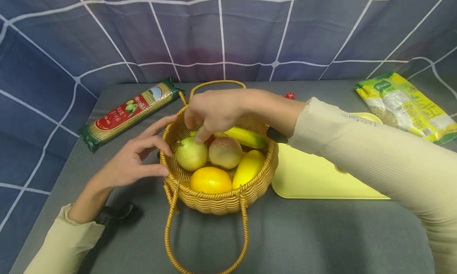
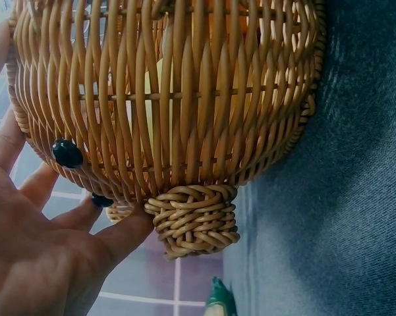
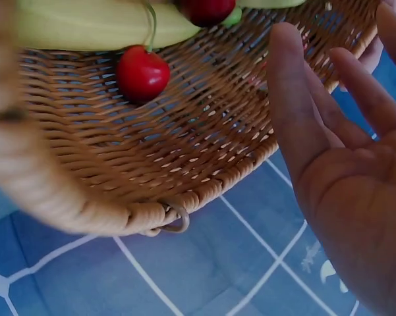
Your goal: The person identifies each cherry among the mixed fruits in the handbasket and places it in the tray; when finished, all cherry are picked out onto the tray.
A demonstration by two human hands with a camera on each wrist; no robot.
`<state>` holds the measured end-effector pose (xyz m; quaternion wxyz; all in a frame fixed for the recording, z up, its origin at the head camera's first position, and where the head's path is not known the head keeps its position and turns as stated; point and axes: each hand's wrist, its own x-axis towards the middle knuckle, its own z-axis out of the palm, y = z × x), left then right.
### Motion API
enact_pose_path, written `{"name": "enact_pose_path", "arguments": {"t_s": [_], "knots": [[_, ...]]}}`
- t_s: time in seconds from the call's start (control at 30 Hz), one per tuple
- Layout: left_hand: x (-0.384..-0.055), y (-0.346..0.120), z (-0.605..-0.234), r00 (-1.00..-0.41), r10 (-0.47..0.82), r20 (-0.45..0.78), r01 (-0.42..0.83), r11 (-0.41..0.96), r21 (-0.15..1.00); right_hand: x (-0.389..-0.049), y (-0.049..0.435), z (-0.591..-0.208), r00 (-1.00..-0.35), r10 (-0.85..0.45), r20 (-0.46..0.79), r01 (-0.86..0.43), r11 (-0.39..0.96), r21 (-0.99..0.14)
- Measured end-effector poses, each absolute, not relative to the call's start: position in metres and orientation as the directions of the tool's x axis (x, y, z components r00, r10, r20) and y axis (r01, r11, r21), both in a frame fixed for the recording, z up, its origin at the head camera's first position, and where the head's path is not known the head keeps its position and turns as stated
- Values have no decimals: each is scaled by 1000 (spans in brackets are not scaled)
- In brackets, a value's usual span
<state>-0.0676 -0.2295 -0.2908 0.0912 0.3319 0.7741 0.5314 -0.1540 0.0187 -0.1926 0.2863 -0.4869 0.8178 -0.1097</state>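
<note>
A wicker basket [image 1: 221, 202] with two loop handles holds fruit: a green pear [image 1: 189, 157], a peach [image 1: 225, 151], an orange [image 1: 210, 180], a yellow mango-like fruit [image 1: 248, 167] and a banana [image 1: 250, 138]. A red cherry [image 3: 142, 74] lies by the banana in the right wrist view, with a darker red one beside it. At the basket's left side my left hand [image 1: 132, 159] spreads its fingers against the wicker. My right hand [image 1: 219, 111] reaches over the basket, fingers pointing down near the pear. Its fingers look extended, and I see nothing held between them.
Spaghetti in a green-ended pack [image 1: 132, 111] lies behind the left hand. A pale yellow board [image 1: 317, 182] is right of the basket, partly under the right arm. A yellow-green Knorr bag [image 1: 410, 107] lies at far right. Something small and red [image 1: 290, 95] shows behind the right forearm.
</note>
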Motion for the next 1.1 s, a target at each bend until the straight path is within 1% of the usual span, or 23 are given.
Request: {"name": "enact_pose_path", "arguments": {"t_s": [0.13,0.23,0.3,0.4,0.57,0.7,0.83,0.97,1.1], "knots": [[-69,-229,-293,-752,616,233,438,203,876,-163,15,-197,-315,-847,-427,-708,510,-489],[-70,-229,-294,-739,622,259,461,187,867,-166,13,-199,-283,-828,-484,-709,520,-475],[-70,-229,-295,-734,624,268,469,180,865,-168,11,-201,-264,-825,-500,-713,516,-475],[-69,-230,-294,-744,618,255,455,190,870,-170,6,-201,-246,-816,-523,-691,526,-496],[-69,-231,-293,-763,607,223,435,226,872,-175,2,-204,-225,-752,-620,-582,614,-533],[-69,-230,-295,-753,614,239,450,214,867,-178,2,-207,-208,-702,-681,-470,682,-560],[-69,-229,-295,-738,623,259,469,197,861,-178,2,-212,-192,-673,-714,-379,722,-579],[-68,-229,-294,-739,622,257,467,200,861,-177,1,-215,-183,-659,-730,-372,734,-569],[-68,-230,-295,-745,619,250,463,210,861,-177,-1,-218,-188,-644,-741,-382,743,-549]]}}
